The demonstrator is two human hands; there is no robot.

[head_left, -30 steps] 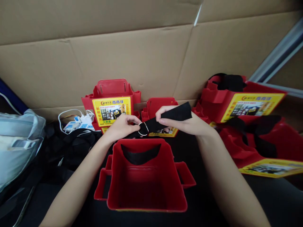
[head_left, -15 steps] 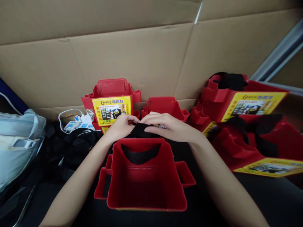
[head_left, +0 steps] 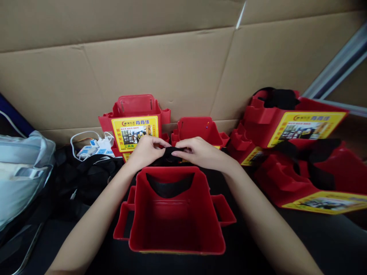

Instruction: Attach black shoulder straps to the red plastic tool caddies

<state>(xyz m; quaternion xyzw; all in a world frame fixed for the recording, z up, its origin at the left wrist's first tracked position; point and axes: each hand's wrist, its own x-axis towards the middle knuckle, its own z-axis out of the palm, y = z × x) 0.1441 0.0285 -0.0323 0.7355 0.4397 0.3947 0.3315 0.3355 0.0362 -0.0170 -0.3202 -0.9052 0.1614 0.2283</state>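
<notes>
A red plastic tool box (head_left: 177,225) with small side pockets stands before me, its open top facing me. A black strap (head_left: 172,188) is threaded through slots in its back wall and sags inside. Behind that wall, my left hand (head_left: 149,151) pinches a black webbing piece (head_left: 171,152) between thumb and fingers. My right hand (head_left: 200,153) grips the same webbing from the right, thumb on top. Whether a buckle is hidden under the fingers I cannot tell.
Red tool boxes with yellow labels stand behind (head_left: 136,131) and at right (head_left: 308,130). Black straps (head_left: 88,173) lie at left beside a white power strip (head_left: 99,149), a pale bag (head_left: 24,175) and a phone-like slab (head_left: 20,248). Cardboard (head_left: 157,72) lines the back.
My right hand has drawn slightly back and its fingers have come away from over my left fingertips, exposing more of the webbing. The tool box has hardly moved.
</notes>
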